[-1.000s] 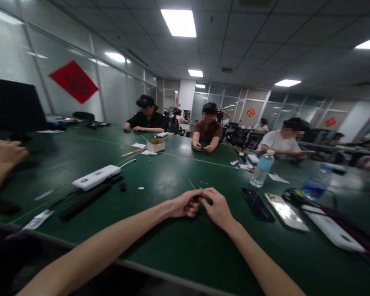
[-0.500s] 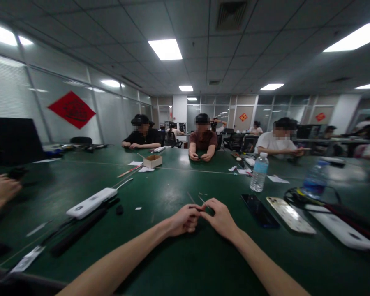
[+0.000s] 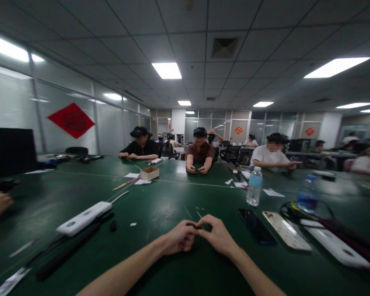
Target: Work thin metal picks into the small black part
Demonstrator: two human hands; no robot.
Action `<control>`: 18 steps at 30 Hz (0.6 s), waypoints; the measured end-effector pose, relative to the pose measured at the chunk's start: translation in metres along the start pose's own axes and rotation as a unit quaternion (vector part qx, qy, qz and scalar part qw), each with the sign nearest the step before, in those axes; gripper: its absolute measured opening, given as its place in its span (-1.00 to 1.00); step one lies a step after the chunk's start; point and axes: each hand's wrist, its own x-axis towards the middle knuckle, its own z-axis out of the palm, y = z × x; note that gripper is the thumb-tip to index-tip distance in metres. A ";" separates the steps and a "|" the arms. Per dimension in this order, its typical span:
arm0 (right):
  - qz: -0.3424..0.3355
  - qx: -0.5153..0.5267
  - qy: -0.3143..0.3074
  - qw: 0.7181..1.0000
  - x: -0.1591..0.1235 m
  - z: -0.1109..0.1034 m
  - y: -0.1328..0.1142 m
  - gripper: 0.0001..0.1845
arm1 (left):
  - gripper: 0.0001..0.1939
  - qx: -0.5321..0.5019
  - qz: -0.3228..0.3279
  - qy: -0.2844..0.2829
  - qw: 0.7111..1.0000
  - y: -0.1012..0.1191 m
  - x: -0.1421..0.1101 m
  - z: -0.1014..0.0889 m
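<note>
Both hands meet over the green table [image 3: 160,271] in front of me, fingertips together. My left hand [image 3: 179,238] is closed, its fingers curled and pinching a small dark piece [image 3: 191,225], mostly hidden. My right hand [image 3: 218,235] is closed too, thumb and index finger pinching at the same spot, touching the left fingertips. A thin pale sliver [image 3: 200,216] sticks out just beyond the right fingers; I cannot tell whether it is held or lies on the table.
To the right are a dark phone [image 3: 255,226], a light-cased phone [image 3: 286,230], a water bottle [image 3: 254,187], a blue-labelled bottle [image 3: 307,193] and a white power strip [image 3: 334,243]. Leftward lie another power strip [image 3: 84,218] and an open box [image 3: 149,174]. Several people sit around.
The view has tilted up, so everything sits lower in the picture. My hands remain pressed together at the fingertips, with almost the same grip.
</note>
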 end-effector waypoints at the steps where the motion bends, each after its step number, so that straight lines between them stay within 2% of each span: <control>1: 0.007 0.003 0.000 1.000 0.001 0.000 0.000 -0.89 | -0.44 -0.001 0.000 -0.001 1.000 -0.001 0.000 -0.001; 18: 0.018 0.007 -0.033 0.999 0.002 -0.002 -0.005 -0.87 | -0.52 -0.027 0.003 -0.052 0.998 -0.003 0.001 -0.005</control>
